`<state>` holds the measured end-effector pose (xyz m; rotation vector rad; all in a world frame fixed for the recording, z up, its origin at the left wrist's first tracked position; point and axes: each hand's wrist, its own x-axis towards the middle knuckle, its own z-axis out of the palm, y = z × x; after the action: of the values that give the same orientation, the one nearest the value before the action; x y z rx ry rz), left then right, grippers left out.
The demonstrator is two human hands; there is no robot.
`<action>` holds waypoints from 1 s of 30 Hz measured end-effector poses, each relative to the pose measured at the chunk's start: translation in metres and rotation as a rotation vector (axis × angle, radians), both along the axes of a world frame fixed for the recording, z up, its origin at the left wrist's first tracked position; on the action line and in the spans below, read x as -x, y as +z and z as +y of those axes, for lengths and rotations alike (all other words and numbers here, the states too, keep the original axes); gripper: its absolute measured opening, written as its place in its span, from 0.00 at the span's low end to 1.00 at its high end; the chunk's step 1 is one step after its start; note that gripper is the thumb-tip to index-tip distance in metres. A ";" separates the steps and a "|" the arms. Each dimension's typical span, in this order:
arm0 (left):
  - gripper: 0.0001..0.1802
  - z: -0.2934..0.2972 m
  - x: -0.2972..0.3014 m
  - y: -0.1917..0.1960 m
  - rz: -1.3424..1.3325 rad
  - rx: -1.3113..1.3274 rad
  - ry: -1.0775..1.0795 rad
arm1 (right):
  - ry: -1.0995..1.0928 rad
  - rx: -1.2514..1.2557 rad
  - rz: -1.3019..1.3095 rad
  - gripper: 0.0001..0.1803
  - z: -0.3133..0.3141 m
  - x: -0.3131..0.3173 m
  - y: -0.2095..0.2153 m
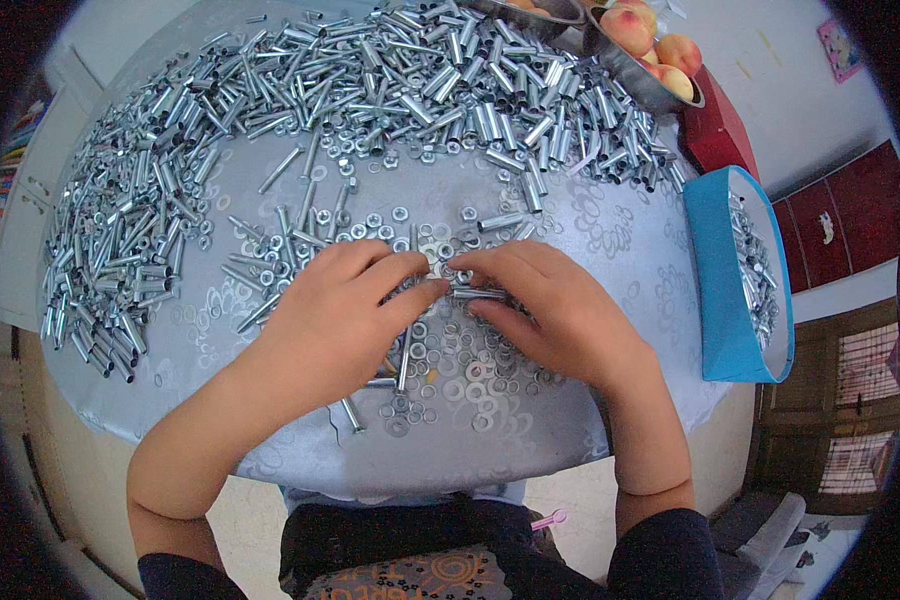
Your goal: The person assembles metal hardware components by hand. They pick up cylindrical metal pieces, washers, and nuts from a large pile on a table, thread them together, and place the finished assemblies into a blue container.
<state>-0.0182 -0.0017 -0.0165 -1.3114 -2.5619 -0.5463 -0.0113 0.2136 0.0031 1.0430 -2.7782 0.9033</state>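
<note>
Table (570, 215): round, covered in a silver-grey cloth with a faint embossed floral pattern, smooth and slightly glossy. It fills most of the view.

Heap of metal sleeves (390, 70): short, bright, hollow steel tubes, cylindrical, lying in a broad band along the far and left edges of the table, densely piled and pointing every way.

Blue bin (715, 290): rectangular plastic tray at the right edge of the table, partly overhanging it, holding more bright metal pieces.

Metal bowl (630, 70): far right, shallow, holding round peaches with yellow-red skin.

Left hand (335, 310): palm down near the table centre, fingers curled narrow, thumb and forefinger pinched together at the tips, meeting the other hand.

Right hand (560, 300): palm down just beside the left, fingers narrow, thumb and forefinger closed on a small bolt assembly (478, 293), a short shiny metal rod lying roughly level between the two hands' fingertips, above the table centre.

Loose bolts (280, 170): thin plain rods scattered between the heap and the hands.

Washers and nuts (465, 385): flat rings and small hexagons, bright steel, strewn under and near side of both hands, touching one another in places.
</note>
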 end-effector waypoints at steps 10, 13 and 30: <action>0.13 0.002 -0.002 0.005 -0.050 -0.199 0.107 | 0.004 0.055 -0.048 0.19 -0.005 -0.004 0.007; 0.13 0.003 -0.003 0.006 -0.020 -0.240 0.077 | 0.004 0.116 -0.081 0.18 -0.006 -0.005 0.007; 0.09 0.002 -0.004 0.004 -0.002 -0.309 0.048 | 0.016 0.209 -0.189 0.16 -0.005 -0.007 0.006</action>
<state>-0.0146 0.0003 -0.0122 -1.1393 -2.3812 -0.8920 -0.0047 0.2083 0.0091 0.9953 -2.7439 1.3254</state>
